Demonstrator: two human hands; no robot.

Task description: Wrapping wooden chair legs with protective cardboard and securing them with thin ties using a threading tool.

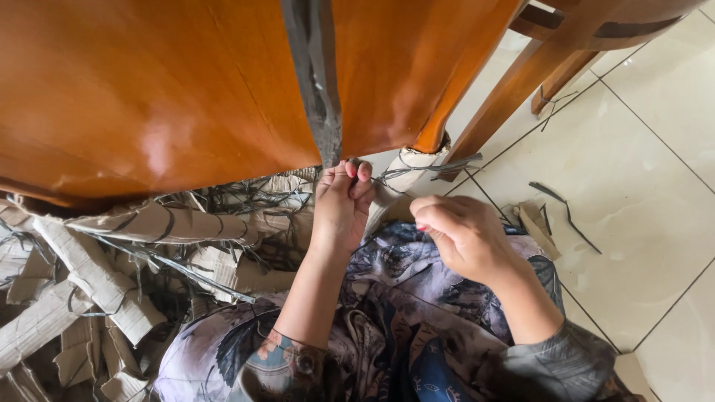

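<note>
Under orange wooden furniture (149,89), left hand (341,205) pinches grey strap (316,82) end.

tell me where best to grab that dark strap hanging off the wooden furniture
Probably at its free lower end, from below: the strap lies flat against the wooden panel, and only its tip stands clear. The left hand already pinches there; the right hand is beside it.

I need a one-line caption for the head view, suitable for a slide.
Left hand pinches a grey strap on a wooden chair; right hand is closed nearby, above torn cardboard wrapping.
</note>
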